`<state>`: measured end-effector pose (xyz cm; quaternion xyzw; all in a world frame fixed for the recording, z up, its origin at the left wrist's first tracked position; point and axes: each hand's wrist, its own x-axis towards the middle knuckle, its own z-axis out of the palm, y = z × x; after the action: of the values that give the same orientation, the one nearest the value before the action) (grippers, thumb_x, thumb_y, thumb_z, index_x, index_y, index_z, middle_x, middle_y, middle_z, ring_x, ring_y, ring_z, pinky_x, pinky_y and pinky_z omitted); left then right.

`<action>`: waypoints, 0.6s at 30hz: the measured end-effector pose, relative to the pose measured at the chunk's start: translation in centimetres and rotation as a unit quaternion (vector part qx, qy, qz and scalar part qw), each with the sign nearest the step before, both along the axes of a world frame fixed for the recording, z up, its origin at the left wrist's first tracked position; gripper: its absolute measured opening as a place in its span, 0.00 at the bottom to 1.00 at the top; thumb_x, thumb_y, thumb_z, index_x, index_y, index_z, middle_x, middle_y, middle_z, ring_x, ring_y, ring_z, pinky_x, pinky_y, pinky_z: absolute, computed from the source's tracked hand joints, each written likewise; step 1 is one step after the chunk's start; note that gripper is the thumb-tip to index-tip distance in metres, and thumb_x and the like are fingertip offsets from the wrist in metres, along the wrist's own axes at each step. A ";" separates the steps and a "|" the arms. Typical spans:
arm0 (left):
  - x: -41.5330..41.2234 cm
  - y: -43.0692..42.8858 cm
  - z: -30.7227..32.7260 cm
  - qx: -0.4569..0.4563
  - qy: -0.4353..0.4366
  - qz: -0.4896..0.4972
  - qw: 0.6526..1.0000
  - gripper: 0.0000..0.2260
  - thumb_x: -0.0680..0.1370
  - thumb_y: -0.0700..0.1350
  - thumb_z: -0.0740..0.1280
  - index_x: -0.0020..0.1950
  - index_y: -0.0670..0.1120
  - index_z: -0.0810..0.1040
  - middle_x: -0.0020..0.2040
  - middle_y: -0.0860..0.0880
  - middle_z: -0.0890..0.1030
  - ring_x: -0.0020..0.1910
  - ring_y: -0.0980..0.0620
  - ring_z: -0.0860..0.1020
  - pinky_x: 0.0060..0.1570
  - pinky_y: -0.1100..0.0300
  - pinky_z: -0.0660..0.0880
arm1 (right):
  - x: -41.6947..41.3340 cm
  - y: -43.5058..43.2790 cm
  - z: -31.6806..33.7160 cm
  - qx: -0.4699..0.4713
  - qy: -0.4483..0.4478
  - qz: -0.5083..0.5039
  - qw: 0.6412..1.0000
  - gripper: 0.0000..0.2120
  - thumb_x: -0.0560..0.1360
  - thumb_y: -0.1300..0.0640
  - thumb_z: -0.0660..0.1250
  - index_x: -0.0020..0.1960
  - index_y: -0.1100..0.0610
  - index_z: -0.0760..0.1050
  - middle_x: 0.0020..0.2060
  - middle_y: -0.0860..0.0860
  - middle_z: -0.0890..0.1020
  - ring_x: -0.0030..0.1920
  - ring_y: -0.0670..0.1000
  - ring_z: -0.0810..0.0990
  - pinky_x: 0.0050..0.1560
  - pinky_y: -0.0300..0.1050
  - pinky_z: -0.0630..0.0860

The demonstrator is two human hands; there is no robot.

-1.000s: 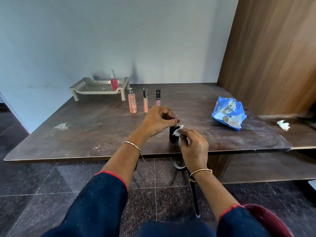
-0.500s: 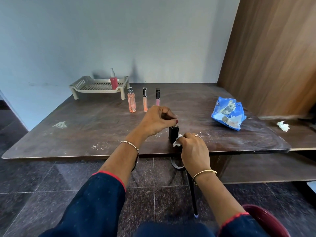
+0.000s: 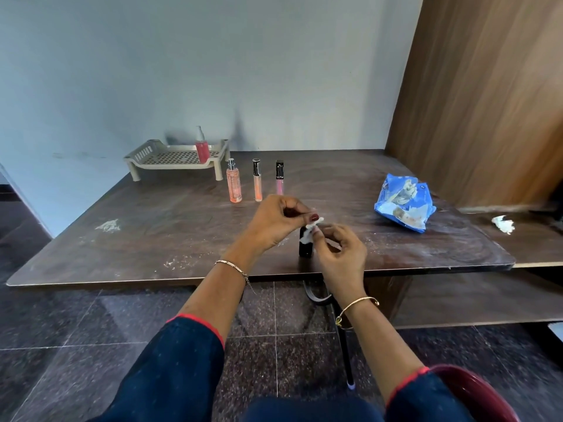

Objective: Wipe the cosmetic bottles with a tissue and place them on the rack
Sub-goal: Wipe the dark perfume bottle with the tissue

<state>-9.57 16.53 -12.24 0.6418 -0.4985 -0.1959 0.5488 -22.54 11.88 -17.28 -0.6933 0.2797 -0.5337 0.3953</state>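
Head view. A small black bottle (image 3: pixel 305 248) is shown upright on the tabletop (image 3: pixel 182 233), near its front edge. A white tissue (image 3: pixel 308 234) is pinched against the bottle's top between the fingers of the left hand (image 3: pixel 275 222) and the right hand (image 3: pixel 339 254); both sets of fingers are closed narrowly on the tissue. Behind the bottle, three cosmetic bottles (image 3: pixel 234 184) are lined up upright. Further behind and to the left, a beige rack (image 3: pixel 170 158) is seen, with a red bottle (image 3: pixel 202 147) standing on it. To the right of the black bottle, a blue packet (image 3: pixel 405 202) is lying.
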 end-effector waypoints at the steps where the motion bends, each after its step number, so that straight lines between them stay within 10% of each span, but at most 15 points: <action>1: 0.0 -0.1 -0.1 0.000 0.000 0.006 1.000 0.06 0.70 0.39 0.74 0.45 0.38 0.83 0.46 0.44 0.85 0.49 0.47 0.83 0.53 0.58 0.79 | 0.1 0.0 -0.2 -0.002 0.001 -0.006 1.000 0.05 0.70 0.63 0.73 0.39 0.54 0.80 0.39 0.50 0.81 0.40 0.42 0.80 0.44 0.32 0.76; 9: 0.0 -0.4 0.0 0.013 -0.010 0.030 0.999 0.05 0.69 0.40 0.76 0.42 0.41 0.84 0.44 0.44 0.85 0.43 0.52 0.83 0.49 0.61 0.79 | 0.0 -0.4 -2.1 0.000 0.178 -0.050 0.983 0.10 0.65 0.64 0.74 0.31 0.53 0.76 0.31 0.48 0.81 0.35 0.48 0.79 0.38 0.41 0.74; 18: 0.0 -0.3 0.4 0.018 -0.006 0.031 0.999 0.05 0.70 0.37 0.75 0.43 0.37 0.83 0.42 0.42 0.84 0.41 0.49 0.83 0.50 0.56 0.79 | 0.5 -0.5 0.1 -0.033 0.144 -0.060 0.987 0.08 0.64 0.62 0.75 0.33 0.55 0.76 0.33 0.47 0.80 0.36 0.46 0.78 0.38 0.34 0.73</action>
<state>-9.62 16.25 -11.89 0.6681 -0.4780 -0.1837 0.5398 -22.05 11.38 -17.13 -0.7577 0.3569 -0.4597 0.2952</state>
